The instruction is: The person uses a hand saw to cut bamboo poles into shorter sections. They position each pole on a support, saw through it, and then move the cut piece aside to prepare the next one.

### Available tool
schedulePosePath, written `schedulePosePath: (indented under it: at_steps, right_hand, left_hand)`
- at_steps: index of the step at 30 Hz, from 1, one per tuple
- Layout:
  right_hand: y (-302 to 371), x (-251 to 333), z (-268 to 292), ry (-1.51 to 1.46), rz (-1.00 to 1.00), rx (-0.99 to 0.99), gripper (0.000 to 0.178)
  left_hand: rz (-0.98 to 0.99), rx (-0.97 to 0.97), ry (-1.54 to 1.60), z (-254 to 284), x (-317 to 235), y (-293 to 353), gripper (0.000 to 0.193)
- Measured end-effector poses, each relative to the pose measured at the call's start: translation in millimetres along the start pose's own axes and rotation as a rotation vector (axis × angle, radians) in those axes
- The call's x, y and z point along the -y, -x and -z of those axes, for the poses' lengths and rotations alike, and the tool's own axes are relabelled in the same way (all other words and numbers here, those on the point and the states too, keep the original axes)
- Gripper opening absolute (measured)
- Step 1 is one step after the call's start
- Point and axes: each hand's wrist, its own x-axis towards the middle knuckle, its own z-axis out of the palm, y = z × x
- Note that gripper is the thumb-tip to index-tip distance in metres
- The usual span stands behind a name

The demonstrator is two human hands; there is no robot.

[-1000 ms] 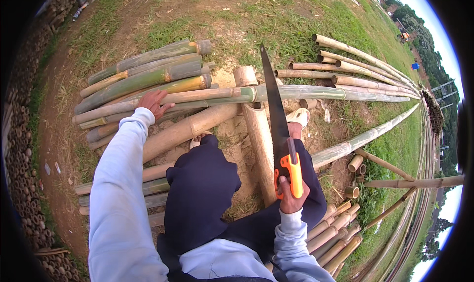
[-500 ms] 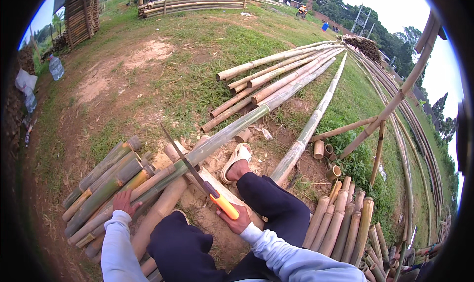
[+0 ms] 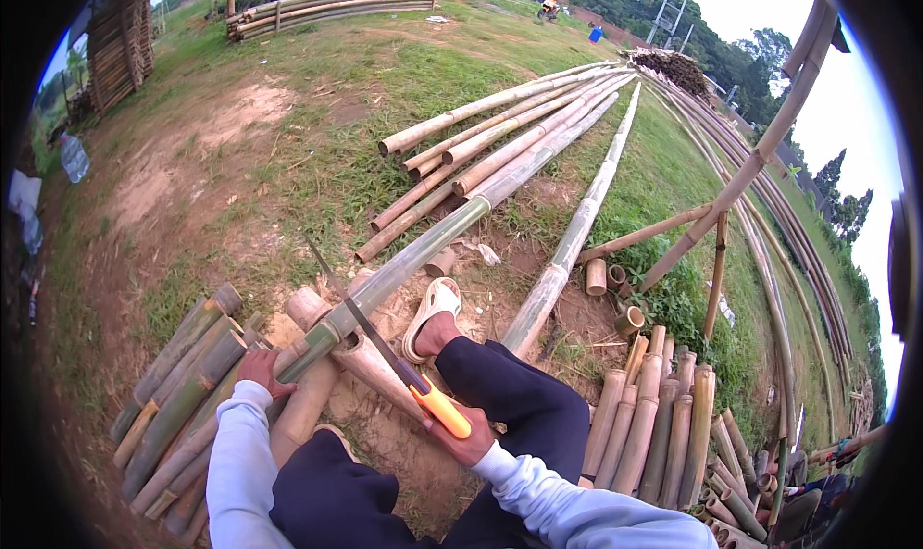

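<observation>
A long green bamboo pole (image 3: 413, 253) slants across a thick bamboo log (image 3: 377, 364) that lies in front of me. My left hand (image 3: 263, 370) is closed over the pole near its lower end, beside a pile of cut bamboo lengths (image 3: 183, 376). My right hand (image 3: 463, 436) grips the orange handle of a handsaw (image 3: 440, 407). The saw's blade rests crosswise against the pole, just above a joint and to the right of my left hand; its tip points up and away. My foot in a cream clog (image 3: 435, 311) stands right of the blade.
Several long bamboo poles (image 3: 538, 126) fan out ahead on the grass, and another pole (image 3: 577, 241) lies to their right. Short cut pieces (image 3: 654, 424) are stacked at lower right. A slanted post (image 3: 760, 160) and short bamboo rings (image 3: 630, 320) stand nearby.
My left hand has shifted up along the bamboo, closer to the saw. The saw still lies across the pole in my right hand. The whole view has swung slightly right.
</observation>
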Motion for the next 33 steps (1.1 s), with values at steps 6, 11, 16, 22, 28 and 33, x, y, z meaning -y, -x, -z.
schedulePosePath:
  at_steps: [6, 11, 16, 22, 28, 33]
  right_hand:
    - [-4.5, 5.9, -0.9, -0.017, -0.02, -0.011, 0.026]
    - [-4.5, 5.1, -14.3, 0.012, 0.046, -0.019, 0.024]
    - [2.0, 9.8, -12.2, 0.023, -0.003, 0.013, 0.023]
    - [4.1, 15.2, -2.7, 0.051, -0.013, 0.049, 0.025]
    - [7.9, 17.2, -5.7, 0.058, -0.209, 0.115, 0.027]
    - [3.2, 13.7, -30.5, -0.014, -0.189, 0.133, 0.028]
  left_hand:
    - [0.261, 0.294, 0.086, 21.0, -27.1, -18.4, 0.098]
    - [0.346, 0.298, 0.084, 26.3, -32.9, -17.4, 0.077]
    - [0.329, 0.304, 0.057, 25.5, -38.8, -14.7, 0.073]
    - [0.34, 0.294, 0.068, 29.1, -34.8, -1.6, 0.074]
    - [0.355, 0.244, 0.02, 30.3, -30.9, 12.5, 0.063]
    - [0.341, 0.305, 0.016, 37.3, -27.9, 9.5, 0.059]
